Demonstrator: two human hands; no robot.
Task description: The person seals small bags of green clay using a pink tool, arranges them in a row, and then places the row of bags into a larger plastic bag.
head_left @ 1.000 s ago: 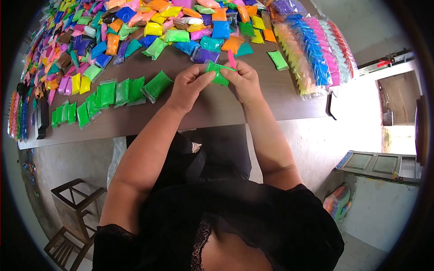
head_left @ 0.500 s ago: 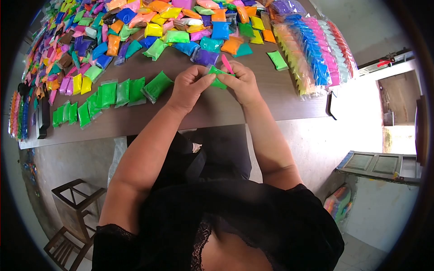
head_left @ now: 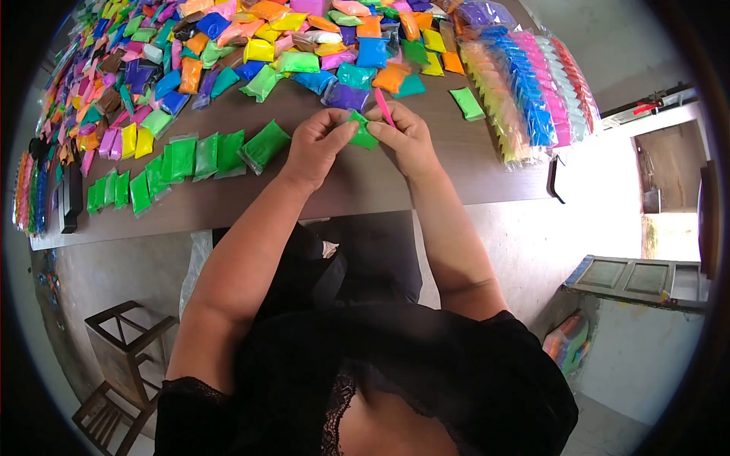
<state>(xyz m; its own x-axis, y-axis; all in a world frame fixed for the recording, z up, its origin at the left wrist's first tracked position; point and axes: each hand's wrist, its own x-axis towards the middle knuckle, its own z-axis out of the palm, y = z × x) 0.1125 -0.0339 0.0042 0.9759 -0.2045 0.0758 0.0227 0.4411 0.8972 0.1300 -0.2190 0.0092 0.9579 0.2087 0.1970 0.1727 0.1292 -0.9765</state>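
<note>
A small green plastic packet is pinched between both hands above the near part of the table. My left hand grips its left side with thumb and fingers. On the right side, my right hand presses the packet under its thumb. A thin pink stick juts up from among the right hand's fingers; its lower end is hidden. To the left of the hands, several green packets lie in a slanting row. Just beyond the fingers sits a purple packet.
A large heap of multicoloured packets covers the far left and middle of the table. Strips of joined packets lie at the right, near a lone light green packet. A wooden chair stands at lower left.
The green packet has shifted and turned slightly between the fingers, showing more of its face. Both hands stay in nearly the same place, and the pink stick is still in the right one.
</note>
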